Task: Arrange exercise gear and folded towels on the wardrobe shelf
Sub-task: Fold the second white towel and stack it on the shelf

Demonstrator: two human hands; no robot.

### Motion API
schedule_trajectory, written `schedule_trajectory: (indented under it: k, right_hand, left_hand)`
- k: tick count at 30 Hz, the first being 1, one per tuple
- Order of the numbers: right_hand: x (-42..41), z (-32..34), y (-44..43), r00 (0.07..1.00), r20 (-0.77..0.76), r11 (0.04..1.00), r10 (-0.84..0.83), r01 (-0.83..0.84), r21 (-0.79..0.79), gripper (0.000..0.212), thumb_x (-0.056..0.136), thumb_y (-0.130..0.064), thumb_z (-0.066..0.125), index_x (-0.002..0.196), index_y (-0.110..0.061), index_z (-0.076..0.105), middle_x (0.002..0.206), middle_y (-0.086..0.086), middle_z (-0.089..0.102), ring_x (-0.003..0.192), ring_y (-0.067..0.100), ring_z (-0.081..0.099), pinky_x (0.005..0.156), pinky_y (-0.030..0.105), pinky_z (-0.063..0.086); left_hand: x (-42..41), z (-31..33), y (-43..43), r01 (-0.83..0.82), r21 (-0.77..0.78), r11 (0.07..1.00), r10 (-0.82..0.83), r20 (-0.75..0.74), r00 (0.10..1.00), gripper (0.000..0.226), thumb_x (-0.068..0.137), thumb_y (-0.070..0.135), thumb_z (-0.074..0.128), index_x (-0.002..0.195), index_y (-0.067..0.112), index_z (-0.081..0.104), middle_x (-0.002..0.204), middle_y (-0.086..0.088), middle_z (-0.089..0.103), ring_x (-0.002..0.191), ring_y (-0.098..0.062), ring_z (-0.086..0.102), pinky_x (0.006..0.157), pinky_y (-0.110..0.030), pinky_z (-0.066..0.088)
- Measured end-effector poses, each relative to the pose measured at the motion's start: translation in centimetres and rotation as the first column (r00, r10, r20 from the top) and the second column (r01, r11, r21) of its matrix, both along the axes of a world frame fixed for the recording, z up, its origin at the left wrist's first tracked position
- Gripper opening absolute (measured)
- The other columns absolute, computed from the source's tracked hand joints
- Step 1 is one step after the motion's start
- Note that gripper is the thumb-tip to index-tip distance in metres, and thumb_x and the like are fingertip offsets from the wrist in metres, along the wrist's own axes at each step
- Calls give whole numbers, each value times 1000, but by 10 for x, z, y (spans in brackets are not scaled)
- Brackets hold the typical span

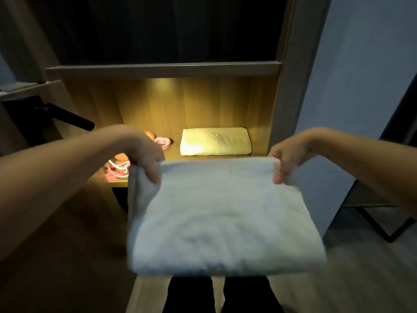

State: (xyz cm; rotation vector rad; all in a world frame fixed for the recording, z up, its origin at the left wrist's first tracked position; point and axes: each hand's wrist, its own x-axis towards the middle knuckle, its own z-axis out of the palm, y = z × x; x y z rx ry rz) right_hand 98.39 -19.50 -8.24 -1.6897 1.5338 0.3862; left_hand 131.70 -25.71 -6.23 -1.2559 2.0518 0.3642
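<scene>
The left hand (144, 154) and right hand (286, 161) each kept a closed grip on one far corner of the folded white towel (221, 218), probably to keep the thick, soft terry square flat. It hung just before the lit wooden shelf (119, 184). On that shelf, a second folded towel (215, 142) lay right and pink looped gear (118, 169) lay left.

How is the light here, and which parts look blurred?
In the head view, warm light falls on the wardrobe shelf and the folded towel there; the rest is dim. The white towel in the left hand and right hand is blurred, most at its near edge.
</scene>
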Motion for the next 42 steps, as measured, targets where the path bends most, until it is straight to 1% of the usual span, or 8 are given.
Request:
schedule_trajectory:
  k: [7,12,15,19,24,30,39,42]
  right_hand:
    - [6,0,-9,977,-207,742,-60,-95,-664,26,85,-18,74,108,-6,70,93,6,67,85,22,62,70,28,50]
    - [14,-14,1,992,-122,999,41,-45,-29,28,86,-7,70,112,1,67,102,11,72,96,26,69,84,33,57]
    - [7,-19,7,996,65,972,-60,43,231,35,83,-1,67,116,9,61,105,16,69,88,23,68,85,33,57]
    - [4,-7,-1,997,-8,967,-71,67,-246,10,83,-5,74,93,-6,72,83,3,73,73,14,69,67,25,54]
    - [10,-6,-10,980,-169,578,-105,-78,-812,15,86,-14,71,99,-6,70,90,11,66,91,30,64,73,33,47]
    - [16,-12,5,999,-47,988,-25,32,154,9,87,-5,68,96,-3,66,90,13,66,81,21,65,79,32,54]
    - [19,-14,3,977,-158,663,-142,-25,-748,18,87,-16,71,104,-9,69,93,9,64,84,24,60,69,29,45]
    - [26,-25,12,986,-156,911,-61,-9,-412,18,84,-12,74,101,-8,70,88,7,68,89,25,66,78,33,53]
  left_hand:
    - [0,-13,-8,52,-705,707,-198,-127,972,19,91,31,64,97,13,64,71,2,52,65,-15,49,50,-26,34]
    - [13,-29,2,-67,-13,998,65,-122,990,23,89,26,68,104,9,66,88,-2,70,79,-16,69,64,-26,55]
    - [22,-34,9,-220,348,911,294,-173,940,26,87,21,70,110,9,64,99,-2,72,93,-16,70,73,-22,55]
    - [23,-16,-6,-85,-162,983,38,-275,961,21,89,32,68,98,13,66,97,-6,67,85,-19,63,69,-29,49]
    - [15,-13,-8,-115,-704,701,-248,-391,886,10,91,24,64,86,15,63,74,-2,58,67,-19,53,55,-30,38]
    - [28,-22,10,-161,173,972,199,-232,952,25,88,26,69,107,11,65,101,-4,69,91,-17,68,75,-25,56]
    - [26,-22,4,-46,-615,787,-230,-363,903,12,93,24,62,82,18,62,87,-8,64,78,-21,57,65,-35,45]
    - [29,-24,16,14,-281,960,-91,-263,960,11,92,27,63,94,17,63,93,-5,65,81,-17,61,69,-31,52]
